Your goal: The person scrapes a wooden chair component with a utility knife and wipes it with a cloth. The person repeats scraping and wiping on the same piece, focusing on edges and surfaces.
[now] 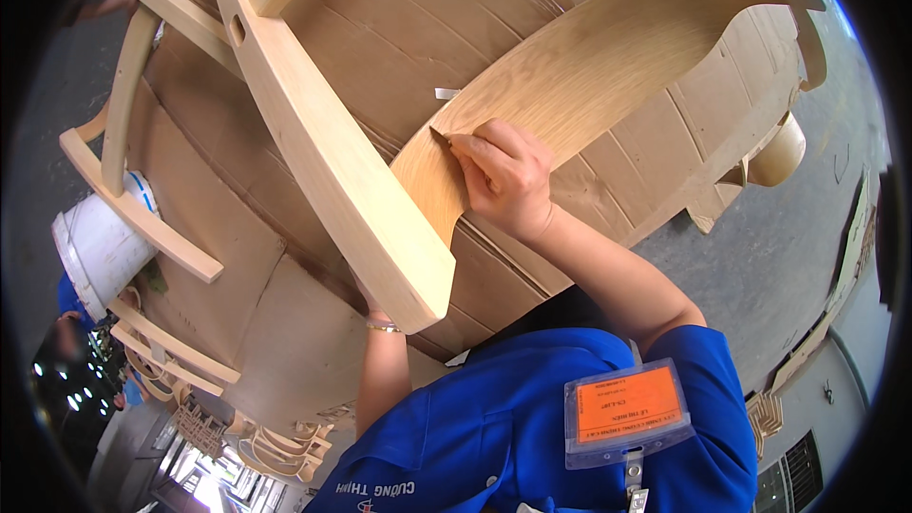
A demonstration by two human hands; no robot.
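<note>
A pale wooden chair frame lies in front of me, with a thick straight leg [328,152] and a wide, curved back panel [608,47] meeting near my body. My right hand [508,176] rests on the near end of the panel. Its fingers pinch a small dark brown piece [440,135] with a pointed corner, which looks like folded sandpaper and touches the wood. My left hand [364,296] is mostly hidden behind the lower end of the leg; only the wrist with a bracelet [383,326] and a sliver of hand show, so its fingers cannot be seen.
Cardboard [427,14] covers the work surface beneath the frame. Other curved wooden parts [142,218] lie at the left, by a white bucket [104,242]. A round tan container [779,150] stands beyond the right edge. Another person [81,370] is at the far left.
</note>
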